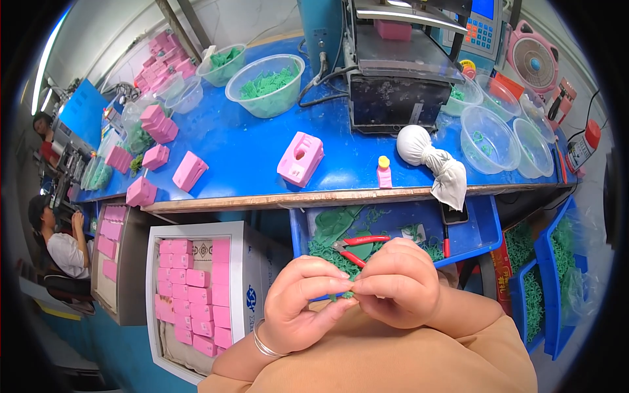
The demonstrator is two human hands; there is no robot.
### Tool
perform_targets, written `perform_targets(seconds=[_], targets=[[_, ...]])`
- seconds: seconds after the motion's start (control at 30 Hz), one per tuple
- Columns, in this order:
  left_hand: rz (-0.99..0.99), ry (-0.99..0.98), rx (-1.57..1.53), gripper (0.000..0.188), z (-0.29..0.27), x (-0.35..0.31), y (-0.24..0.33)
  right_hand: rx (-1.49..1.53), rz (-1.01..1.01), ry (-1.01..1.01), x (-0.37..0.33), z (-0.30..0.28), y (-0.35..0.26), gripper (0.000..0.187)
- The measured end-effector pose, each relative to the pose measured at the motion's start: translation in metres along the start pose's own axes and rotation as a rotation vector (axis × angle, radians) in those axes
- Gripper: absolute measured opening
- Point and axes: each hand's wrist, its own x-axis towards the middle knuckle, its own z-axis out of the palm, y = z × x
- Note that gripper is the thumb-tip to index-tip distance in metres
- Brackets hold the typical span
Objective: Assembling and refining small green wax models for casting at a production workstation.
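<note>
Your left hand (303,304) is drawn nearly closed, thumb and fingertips pinched together in front of your body, with a silver bangle (265,342) around the wrist. Your right hand (398,283) meets it fingertip to fingertip, its fingers curled in. Between them you pinch a small green piece (347,295), whose lower bits show just under the fingertips; your fingers cover most of it, so your right hand only seems to grip it as firmly as your left.

Just beyond your hands, red-handled cutters (339,246) lie with their handles spread among loose green pieces (321,250) in a blue drawer (487,223). Past the drawer, on the blue tabletop (229,150), you have a pink block (300,160) with a hole in it, a small pink bottle (384,175) with a yellow cap, and a white cloth bundle (414,145) whose tail hangs over the front edge. Behind these stands a black press (393,101), with clear bowls (488,141) to its right and a bowl of green pieces (278,105) to its left.

Low on your left, a white box (152,308) holds rows of pink blocks (200,278). Farther left, a person in a white top (65,252) sits.
</note>
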Motion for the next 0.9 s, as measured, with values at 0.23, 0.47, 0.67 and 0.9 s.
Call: perform_targets(seconds=[0.23,0.47,0.67,0.9], targets=[[-0.050,0.006,-0.055,0.026,0.000,-0.002,0.000,-0.013,0.006,0.004,0.001,0.000,-0.001,0.028],[-0.078,0.007,-0.062,0.030,0.000,-0.002,0.000,-0.017,0.019,0.005,0.000,0.000,-0.001,0.030],[-0.271,0.125,-0.150,0.034,0.008,-0.001,0.007,0.224,0.290,-0.038,0.005,-0.003,-0.007,0.020],[-0.387,-0.056,-0.299,0.030,0.005,-0.006,0.001,1.111,0.995,0.031,0.001,-0.007,-0.010,0.010]])
